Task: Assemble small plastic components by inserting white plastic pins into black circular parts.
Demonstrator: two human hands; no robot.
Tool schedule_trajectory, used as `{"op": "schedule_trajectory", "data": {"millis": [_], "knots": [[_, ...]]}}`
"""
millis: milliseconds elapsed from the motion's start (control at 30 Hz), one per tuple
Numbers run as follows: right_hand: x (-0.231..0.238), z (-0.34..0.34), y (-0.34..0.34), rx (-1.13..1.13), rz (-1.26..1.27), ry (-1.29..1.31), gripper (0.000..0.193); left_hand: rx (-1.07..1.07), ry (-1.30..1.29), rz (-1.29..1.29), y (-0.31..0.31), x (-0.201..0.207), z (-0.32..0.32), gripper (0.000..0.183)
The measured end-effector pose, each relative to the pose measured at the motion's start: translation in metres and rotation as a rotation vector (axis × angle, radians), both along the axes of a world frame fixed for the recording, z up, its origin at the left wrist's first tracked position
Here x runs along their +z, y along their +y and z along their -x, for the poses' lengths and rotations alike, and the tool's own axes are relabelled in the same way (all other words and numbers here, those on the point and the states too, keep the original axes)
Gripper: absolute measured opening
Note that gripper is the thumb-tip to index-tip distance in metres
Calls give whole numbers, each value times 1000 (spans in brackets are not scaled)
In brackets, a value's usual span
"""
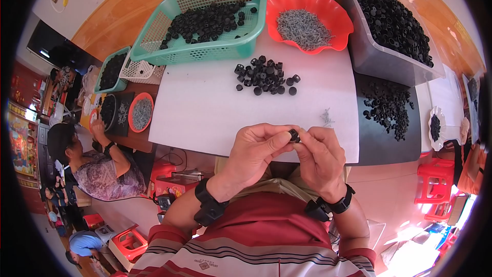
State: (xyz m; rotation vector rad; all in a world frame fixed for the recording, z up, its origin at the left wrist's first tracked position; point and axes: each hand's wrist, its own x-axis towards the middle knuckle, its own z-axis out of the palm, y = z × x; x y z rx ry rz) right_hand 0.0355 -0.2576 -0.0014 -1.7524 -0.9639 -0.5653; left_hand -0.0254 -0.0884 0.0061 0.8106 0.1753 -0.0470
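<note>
Black cap (293, 135) is pinched between both hands above the near edge of the white board (205, 113) | left hand (253, 154) closed on cap | right hand (320, 156) closed on cap | loose caps (265, 75) heaped farther back.

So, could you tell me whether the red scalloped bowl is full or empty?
Partly full: the red bowl holds a grey heap of small metal pins.

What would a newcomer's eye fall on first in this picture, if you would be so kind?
Most likely the two hands meeting just above the lap, left hand and right hand, pinching one small black part between their fingers. Beyond them, on the white table, sit a loose heap of black parts, a bright red bowl of metal pins and a teal basket.
</note>
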Motion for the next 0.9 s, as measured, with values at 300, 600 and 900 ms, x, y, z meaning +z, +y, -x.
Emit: {"op": "schedule_trajectory", "data": {"millis": [300,600,900], "knots": [[-2,-3,-1,-11,8,-36,45,9,-18,-38,-3,2,-3,15],[-9,-5,0,-14,8,-50,48,17,-28,-102,-5,1,-5,16],[-7,-5,-1,-15,-7,-11,51,4,-53,-235,-2,5,-8,17]]}}
